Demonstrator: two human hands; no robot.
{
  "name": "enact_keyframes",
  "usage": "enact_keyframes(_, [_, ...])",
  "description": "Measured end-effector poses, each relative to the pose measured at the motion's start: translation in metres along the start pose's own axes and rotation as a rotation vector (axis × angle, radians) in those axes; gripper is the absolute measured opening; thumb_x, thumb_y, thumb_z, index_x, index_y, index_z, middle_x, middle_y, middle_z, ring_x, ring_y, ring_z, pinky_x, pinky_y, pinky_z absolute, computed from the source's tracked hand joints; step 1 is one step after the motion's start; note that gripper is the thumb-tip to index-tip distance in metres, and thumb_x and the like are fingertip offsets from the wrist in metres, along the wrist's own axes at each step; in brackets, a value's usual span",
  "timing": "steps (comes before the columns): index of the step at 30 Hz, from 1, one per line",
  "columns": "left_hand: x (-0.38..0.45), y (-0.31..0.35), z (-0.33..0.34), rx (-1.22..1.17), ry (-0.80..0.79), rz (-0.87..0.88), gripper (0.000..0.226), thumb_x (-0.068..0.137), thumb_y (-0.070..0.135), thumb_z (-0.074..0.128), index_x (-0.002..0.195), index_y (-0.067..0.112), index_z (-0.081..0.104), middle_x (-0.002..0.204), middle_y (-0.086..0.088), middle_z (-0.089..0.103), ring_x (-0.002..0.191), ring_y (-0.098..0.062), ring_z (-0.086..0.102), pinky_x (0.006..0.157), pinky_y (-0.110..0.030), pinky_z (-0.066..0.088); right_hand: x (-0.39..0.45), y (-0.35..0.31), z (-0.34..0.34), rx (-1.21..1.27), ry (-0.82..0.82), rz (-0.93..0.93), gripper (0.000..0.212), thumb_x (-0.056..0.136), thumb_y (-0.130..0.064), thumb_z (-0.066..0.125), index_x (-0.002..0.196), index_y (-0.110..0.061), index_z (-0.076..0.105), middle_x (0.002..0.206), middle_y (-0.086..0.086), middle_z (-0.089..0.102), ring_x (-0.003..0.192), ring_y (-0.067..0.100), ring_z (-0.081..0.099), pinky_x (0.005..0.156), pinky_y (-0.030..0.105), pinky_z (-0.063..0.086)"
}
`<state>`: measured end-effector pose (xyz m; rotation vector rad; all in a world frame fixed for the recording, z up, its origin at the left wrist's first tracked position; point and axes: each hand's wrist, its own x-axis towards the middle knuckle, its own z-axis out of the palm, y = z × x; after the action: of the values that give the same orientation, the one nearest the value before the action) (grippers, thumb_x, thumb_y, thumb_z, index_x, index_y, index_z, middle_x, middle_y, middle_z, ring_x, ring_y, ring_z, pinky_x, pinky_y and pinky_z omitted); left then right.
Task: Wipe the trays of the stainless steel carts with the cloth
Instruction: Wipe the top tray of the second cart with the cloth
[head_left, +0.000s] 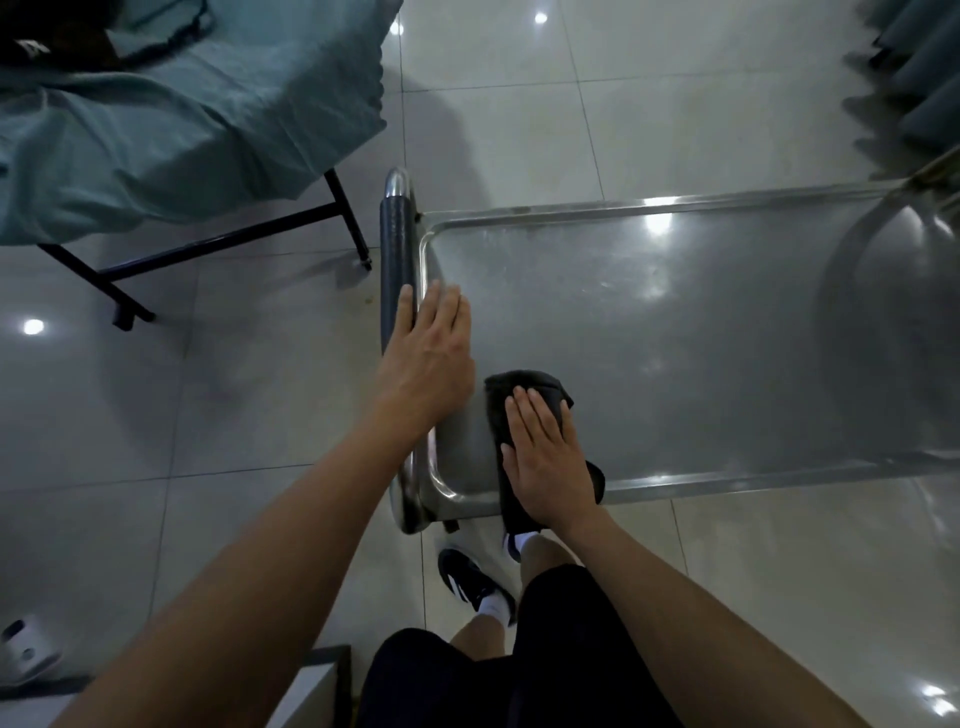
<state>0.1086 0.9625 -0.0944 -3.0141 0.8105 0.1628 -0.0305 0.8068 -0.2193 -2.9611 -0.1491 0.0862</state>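
Two hands flat and open, left hand (426, 358) steadying the black-padded cart handle (397, 260), right hand (545, 457) pressing the dark folded cloth (524, 387) at the shiny stainless steel tray (675, 322) corner: risk of cloth slipping over the rim, cart rolling off.

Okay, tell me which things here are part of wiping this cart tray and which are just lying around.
Part of the job:
- cart tray
- dark cloth under the right hand
- cart handle, steadied by the left hand

Just lying around:
- table with a teal cover
- white shoe on the floor

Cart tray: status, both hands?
Right hand flat on cloth, near corner of tray. Left hand resting on handle. Tray otherwise bare.
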Motion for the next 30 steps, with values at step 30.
enact_keyframes(30, [0.075, 0.043, 0.075, -0.220, -0.280, -0.211, 0.063, 0.099, 0.024, 0.039, 0.155, 0.013, 0.012, 0.164, -0.011, -0.001, 0.151, -0.027, -0.005, 0.121, -0.049, 0.016, 0.250, 0.098, -0.014, -0.005, -0.025, -0.068, 0.061, 0.105, -0.038, 0.028, 0.159, -0.013, 0.019, 0.167, 0.006, 0.018, 0.154, 0.022, 0.009, 0.123, 0.055, 0.010])
